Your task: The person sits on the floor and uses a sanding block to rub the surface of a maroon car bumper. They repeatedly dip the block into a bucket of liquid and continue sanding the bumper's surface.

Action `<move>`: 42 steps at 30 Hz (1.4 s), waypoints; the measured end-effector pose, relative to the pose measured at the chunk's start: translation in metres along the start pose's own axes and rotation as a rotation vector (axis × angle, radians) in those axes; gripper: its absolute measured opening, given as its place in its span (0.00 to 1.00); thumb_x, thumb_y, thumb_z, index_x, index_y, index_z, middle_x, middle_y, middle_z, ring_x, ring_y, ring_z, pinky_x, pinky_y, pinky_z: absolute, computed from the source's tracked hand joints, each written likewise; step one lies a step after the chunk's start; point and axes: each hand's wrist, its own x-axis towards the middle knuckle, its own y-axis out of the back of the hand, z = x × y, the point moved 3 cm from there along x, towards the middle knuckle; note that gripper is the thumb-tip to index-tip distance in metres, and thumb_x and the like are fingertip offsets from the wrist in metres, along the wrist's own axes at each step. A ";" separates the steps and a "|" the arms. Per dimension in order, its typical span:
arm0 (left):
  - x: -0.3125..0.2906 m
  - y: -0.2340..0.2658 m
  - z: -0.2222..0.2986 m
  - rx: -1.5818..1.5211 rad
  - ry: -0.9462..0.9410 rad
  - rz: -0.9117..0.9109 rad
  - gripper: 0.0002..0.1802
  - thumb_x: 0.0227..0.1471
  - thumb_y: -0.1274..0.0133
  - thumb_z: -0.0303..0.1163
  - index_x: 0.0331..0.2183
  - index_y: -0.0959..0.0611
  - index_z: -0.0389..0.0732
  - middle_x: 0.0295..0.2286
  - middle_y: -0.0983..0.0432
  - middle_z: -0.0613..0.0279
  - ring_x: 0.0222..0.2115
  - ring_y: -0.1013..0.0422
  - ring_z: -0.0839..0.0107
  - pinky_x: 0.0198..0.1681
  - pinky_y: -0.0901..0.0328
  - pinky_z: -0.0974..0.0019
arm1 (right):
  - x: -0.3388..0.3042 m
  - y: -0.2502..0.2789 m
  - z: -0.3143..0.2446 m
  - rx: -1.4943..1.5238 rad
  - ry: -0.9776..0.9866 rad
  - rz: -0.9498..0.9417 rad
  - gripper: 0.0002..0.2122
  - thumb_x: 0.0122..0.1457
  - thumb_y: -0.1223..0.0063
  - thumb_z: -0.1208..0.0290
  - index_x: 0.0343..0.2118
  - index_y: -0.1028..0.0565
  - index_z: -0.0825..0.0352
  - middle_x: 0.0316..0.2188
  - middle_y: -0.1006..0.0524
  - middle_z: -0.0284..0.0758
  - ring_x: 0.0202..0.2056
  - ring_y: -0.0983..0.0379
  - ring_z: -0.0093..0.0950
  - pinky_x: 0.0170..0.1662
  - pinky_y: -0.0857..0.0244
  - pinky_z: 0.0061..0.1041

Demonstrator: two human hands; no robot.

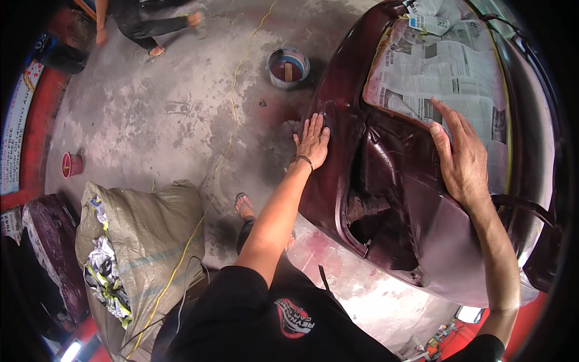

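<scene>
My left hand [313,143] lies flat against the dark maroon side panel [332,139] of a car body, fingers stretched out and nothing in them. My right hand [463,158] is over the rear of the same car, by the lower edge of its window opening. Its fingers are spread and hold nothing; whether the fingertips touch the surface I cannot tell. Sheets of newspaper [431,75] cover the window. Below it, between my two arms, the maroon rear panel [443,217] looks creased, and a lamp opening [368,211] gapes at its corner.
A paint-stained bucket [288,67] stands on the floor beside the car. A yellow cord [232,130] runs across the concrete and over a bulging sack [142,235] at left. A small red pail [72,165] is farther left. Another person [148,27] is at the far left.
</scene>
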 end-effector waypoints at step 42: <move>0.035 0.012 0.024 0.211 -0.023 -0.342 0.37 0.77 0.65 0.48 0.79 0.43 0.46 0.81 0.57 0.60 0.81 0.61 0.55 0.79 0.61 0.28 | 0.009 0.004 0.003 0.002 -0.127 -0.098 0.25 0.77 0.47 0.53 0.65 0.25 0.69 0.55 0.19 0.49 0.55 0.21 0.52 0.59 0.26 0.48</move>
